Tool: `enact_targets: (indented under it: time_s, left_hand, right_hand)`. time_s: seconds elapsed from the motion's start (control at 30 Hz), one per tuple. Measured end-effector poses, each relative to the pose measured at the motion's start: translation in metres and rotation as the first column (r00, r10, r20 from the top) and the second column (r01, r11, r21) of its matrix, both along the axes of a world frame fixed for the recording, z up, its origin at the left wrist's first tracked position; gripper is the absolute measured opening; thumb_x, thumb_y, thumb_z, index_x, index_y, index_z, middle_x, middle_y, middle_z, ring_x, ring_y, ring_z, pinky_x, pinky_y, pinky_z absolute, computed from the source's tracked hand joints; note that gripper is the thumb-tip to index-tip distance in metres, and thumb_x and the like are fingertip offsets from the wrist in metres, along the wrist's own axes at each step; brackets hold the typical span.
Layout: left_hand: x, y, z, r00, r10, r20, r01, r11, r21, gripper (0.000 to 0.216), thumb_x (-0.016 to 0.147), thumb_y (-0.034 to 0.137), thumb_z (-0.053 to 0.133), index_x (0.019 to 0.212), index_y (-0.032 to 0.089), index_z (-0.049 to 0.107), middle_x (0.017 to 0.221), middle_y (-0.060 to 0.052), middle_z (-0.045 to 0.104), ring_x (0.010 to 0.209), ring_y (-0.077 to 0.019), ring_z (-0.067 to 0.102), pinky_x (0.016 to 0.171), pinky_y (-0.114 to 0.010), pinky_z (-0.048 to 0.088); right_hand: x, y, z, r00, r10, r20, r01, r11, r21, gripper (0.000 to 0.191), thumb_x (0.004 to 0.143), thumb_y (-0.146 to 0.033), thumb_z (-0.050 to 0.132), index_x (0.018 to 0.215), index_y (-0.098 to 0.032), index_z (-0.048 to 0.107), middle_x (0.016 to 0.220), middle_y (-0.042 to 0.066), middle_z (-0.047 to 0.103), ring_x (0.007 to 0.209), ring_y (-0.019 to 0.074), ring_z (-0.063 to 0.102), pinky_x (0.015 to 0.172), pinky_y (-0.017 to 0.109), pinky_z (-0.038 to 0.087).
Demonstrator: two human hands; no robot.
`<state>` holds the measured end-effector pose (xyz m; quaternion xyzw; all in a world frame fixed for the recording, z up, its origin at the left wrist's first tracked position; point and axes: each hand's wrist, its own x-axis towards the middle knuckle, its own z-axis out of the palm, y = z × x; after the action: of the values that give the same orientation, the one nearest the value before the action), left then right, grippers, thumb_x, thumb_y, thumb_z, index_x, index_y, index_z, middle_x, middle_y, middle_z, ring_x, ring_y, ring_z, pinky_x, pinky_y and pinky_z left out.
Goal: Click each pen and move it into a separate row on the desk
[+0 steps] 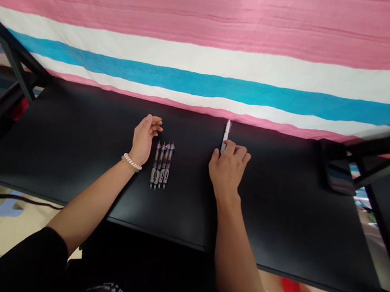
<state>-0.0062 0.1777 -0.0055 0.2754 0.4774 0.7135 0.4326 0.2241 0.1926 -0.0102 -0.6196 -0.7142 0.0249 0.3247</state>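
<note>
The right hand (227, 169) grips a white pen (225, 136); the open, empty left hand (142, 140) lies beside four pens (161, 165) on a black table (68, 144).

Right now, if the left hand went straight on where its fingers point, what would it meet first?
Likely the striped cloth behind the black tabletop: the way of the left hand looks free, with the pens just off to its right, though depth is unclear.

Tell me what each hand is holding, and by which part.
The right hand holds a slim white pen by its lower end, under the fingers, with the upper end sticking out. The open left hand holds nothing.
</note>
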Motion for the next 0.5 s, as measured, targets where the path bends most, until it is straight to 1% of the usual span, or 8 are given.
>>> enact_targets:
  time_s: [0.03, 0.1, 0.13, 0.2, 0.23, 0.27, 0.4, 0.5]
  left_hand:
    - [0.0, 0.0, 0.0, 1.0, 0.006, 0.006, -0.006, 1.0, 0.001, 0.042, 0.084, 0.062, 0.063, 0.083, 0.02, 0.068, 0.085, -0.004, 0.064, 0.07, -0.0107, 0.06, 0.065, -0.024, 0.043]
    - [0.001, 0.001, 0.001, 1.0, 0.021, 0.009, -0.021, 1.0, -0.002, 0.043, 0.082, 0.063, 0.063, 0.081, 0.02, 0.067, 0.081, -0.003, 0.062, 0.069, -0.0103, 0.058, 0.065, -0.024, 0.043]
    - [0.0, 0.001, 0.001, 1.0, 0.028, 0.007, -0.028, 1.0, -0.003, 0.043, 0.082, 0.063, 0.064, 0.08, 0.02, 0.066, 0.08, -0.002, 0.061, 0.067, -0.0101, 0.057, 0.064, -0.024, 0.043]
    - [0.0, 0.001, 0.001, 0.999, 0.037, 0.006, -0.037, 0.999, 0.0, 0.043, 0.082, 0.063, 0.065, 0.078, 0.02, 0.064, 0.075, -0.001, 0.058, 0.065, -0.0098, 0.056, 0.063, -0.025, 0.041]
    - [0.0, 0.001, 0.001, 0.999, 0.039, 0.007, -0.039, 0.999, 0.003, 0.042, 0.082, 0.063, 0.065, 0.077, 0.021, 0.063, 0.072, 0.0, 0.057, 0.064, -0.0098, 0.055, 0.062, -0.025, 0.041]
    - [0.0, 0.001, 0.001, 0.999, 0.041, 0.008, -0.041, 0.999, 0.006, 0.042, 0.082, 0.062, 0.065, 0.076, 0.021, 0.062, 0.07, 0.001, 0.055, 0.063, -0.0098, 0.054, 0.061, -0.025, 0.04]
    - [0.0, 0.001, 0.001, 0.999, 0.044, -0.01, -0.044, 0.999, 0.001, 0.042, 0.086, 0.061, 0.062, 0.073, 0.021, 0.06, 0.064, 0.002, 0.052, 0.06, -0.0101, 0.052, 0.059, -0.025, 0.04]
    - [0.0, 0.001, -0.001, 0.999, 0.038, -0.03, -0.038, 0.999, -0.001, 0.039, 0.087, 0.056, 0.062, 0.072, 0.021, 0.06, 0.062, 0.002, 0.051, 0.057, -0.0096, 0.051, 0.058, -0.025, 0.039]
  right_hand:
    - [-0.003, -0.003, 0.001, 0.998, 0.052, -0.048, -0.051, 0.998, 0.029, 0.024, 0.091, -0.021, 0.052, 0.111, -0.013, 0.062, 0.104, 0.017, 0.058, 0.1, 0.0307, 0.053, 0.091, 0.053, 0.044]
    - [-0.012, -0.011, 0.006, 0.953, 0.259, -0.154, -0.261, 0.965, 0.008, 0.022, 0.094, -0.023, 0.049, 0.11, -0.018, 0.063, 0.092, 0.01, 0.061, 0.086, 0.0233, 0.056, 0.083, 0.041, 0.047]
    - [-0.017, -0.016, 0.008, 0.893, 0.399, -0.21, -0.417, 0.908, -0.049, 0.02, 0.095, -0.024, 0.05, 0.109, -0.02, 0.063, 0.081, 0.005, 0.06, 0.075, 0.0192, 0.056, 0.075, 0.035, 0.047]
    - [-0.026, -0.027, 0.013, 0.726, 0.632, -0.27, -0.685, 0.699, -0.206, 0.018, 0.093, -0.025, 0.054, 0.108, -0.022, 0.063, 0.07, -0.002, 0.059, 0.062, 0.0138, 0.052, 0.064, 0.027, 0.043]
    - [-0.03, -0.032, 0.016, 0.67, 0.7, -0.249, -0.742, 0.621, -0.25, 0.017, 0.091, -0.026, 0.058, 0.106, -0.023, 0.064, 0.069, -0.003, 0.058, 0.061, 0.0132, 0.052, 0.062, 0.026, 0.04]
    - [-0.033, -0.036, 0.018, 0.636, 0.742, -0.214, -0.768, 0.579, -0.273, 0.016, 0.089, -0.026, 0.06, 0.104, -0.023, 0.065, 0.07, -0.003, 0.058, 0.063, 0.0131, 0.052, 0.062, 0.026, 0.039]
    - [-0.038, -0.043, 0.022, 0.61, 0.784, -0.116, -0.776, 0.562, -0.286, 0.007, 0.089, -0.026, 0.059, 0.091, -0.022, 0.064, 0.07, -0.003, 0.055, 0.067, 0.0133, 0.052, 0.062, 0.025, 0.035]
    - [-0.036, -0.04, 0.021, 0.659, 0.75, -0.057, -0.727, 0.616, -0.302, 0.01, 0.088, -0.028, 0.06, 0.08, -0.021, 0.061, 0.071, -0.001, 0.054, 0.067, 0.0141, 0.051, 0.059, 0.026, 0.033]
